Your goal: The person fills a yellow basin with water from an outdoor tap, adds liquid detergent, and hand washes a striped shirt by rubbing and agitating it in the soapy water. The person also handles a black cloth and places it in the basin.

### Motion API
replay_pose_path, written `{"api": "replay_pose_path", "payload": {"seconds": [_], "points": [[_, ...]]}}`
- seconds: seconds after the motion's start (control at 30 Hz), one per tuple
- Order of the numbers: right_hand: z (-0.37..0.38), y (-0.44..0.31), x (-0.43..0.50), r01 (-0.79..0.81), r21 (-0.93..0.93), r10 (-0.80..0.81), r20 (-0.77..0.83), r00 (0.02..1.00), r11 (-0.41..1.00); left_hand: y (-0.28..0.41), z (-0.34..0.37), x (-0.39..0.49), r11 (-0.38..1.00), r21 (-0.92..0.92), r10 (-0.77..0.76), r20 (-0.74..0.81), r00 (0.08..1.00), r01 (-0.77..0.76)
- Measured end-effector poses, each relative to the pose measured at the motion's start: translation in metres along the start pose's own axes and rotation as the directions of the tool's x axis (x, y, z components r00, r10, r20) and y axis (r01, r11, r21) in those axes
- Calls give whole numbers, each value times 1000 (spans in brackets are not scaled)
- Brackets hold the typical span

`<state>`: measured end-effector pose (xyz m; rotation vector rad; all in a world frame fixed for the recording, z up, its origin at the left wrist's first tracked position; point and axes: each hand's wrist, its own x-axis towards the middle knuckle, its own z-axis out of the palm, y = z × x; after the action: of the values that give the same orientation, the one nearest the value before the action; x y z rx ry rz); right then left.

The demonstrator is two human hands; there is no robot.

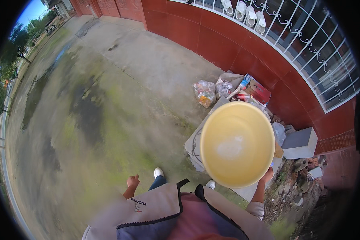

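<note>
A large round yellow plastic basin (237, 141) is held by its lower right rim in my right hand (267, 175). Its inside faces the camera and looks empty, with a pale worn patch on the bottom. The basin hides part of a concrete slab (196, 144) and of the heap behind it. My left hand (133, 181) hangs at the left of my body, fingers curled, with nothing visible in it; whether it is fully closed is hard to tell.
Bags of rubbish (204, 93) and a red box (258, 91) lie by the red wall (216, 45). A grey block (301, 143) stands to the right, near rubble (306, 177). White shoes (250, 18) sit at the barred window. Mossy concrete ground (108, 120) spreads left.
</note>
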<state>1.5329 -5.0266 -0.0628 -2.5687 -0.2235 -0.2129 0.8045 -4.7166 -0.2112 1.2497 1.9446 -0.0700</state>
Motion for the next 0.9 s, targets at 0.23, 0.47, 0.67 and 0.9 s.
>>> {"api": "replay_pose_path", "payload": {"seconds": [0.23,0.47,0.67,0.9], "points": [[-96,-57,-9,-239,26,239,-224,945,971,88,-91,123,915,-396,89,16,996,-76],[-100,-118,12,-103,441,194,-167,967,892,223,-61,195,913,-339,311,215,926,-228],[-73,-189,14,-63,442,159,-183,970,895,325,-72,246,898,-79,437,266,859,-432],[-101,-263,-19,-236,378,312,-154,938,895,501,-1,308,543,260,694,396,601,-798]]}}
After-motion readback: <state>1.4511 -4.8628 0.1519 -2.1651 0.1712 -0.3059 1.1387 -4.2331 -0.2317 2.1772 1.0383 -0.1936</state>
